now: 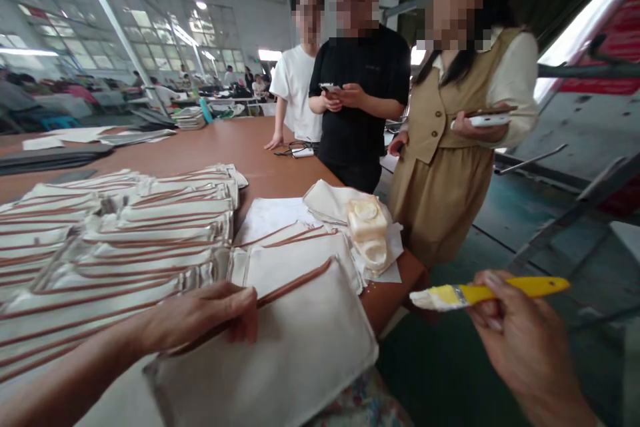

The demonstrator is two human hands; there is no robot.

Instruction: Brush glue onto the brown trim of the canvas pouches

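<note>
My left hand (pixel 220 313) grips the brown-trimmed edge of a cream fabric panel (pixel 285 347), its fingers partly hidden behind the edge. The panel tilts toward me at the near side of the table. Out to the right, past the table corner, my right hand (pixel 520 333) is closed round the yellow handle of a paintbrush (pixel 480 291). Its bristles point left and carry a whitish coating. Between the two hands, farther off, a cream-coloured container (pixel 367 223) crusted with pale residue stands on white paper near the table's edge.
Rows of cream panels with brown trim (pixel 165 227) cover the table's left side. More panels (pixel 295 247) lie beside the container. The brown tabletop (pixel 240 133) stretches back to dark sheets (pixel 55 157). Three people stand at the far right edge, one holding a phone (pixel 330 88).
</note>
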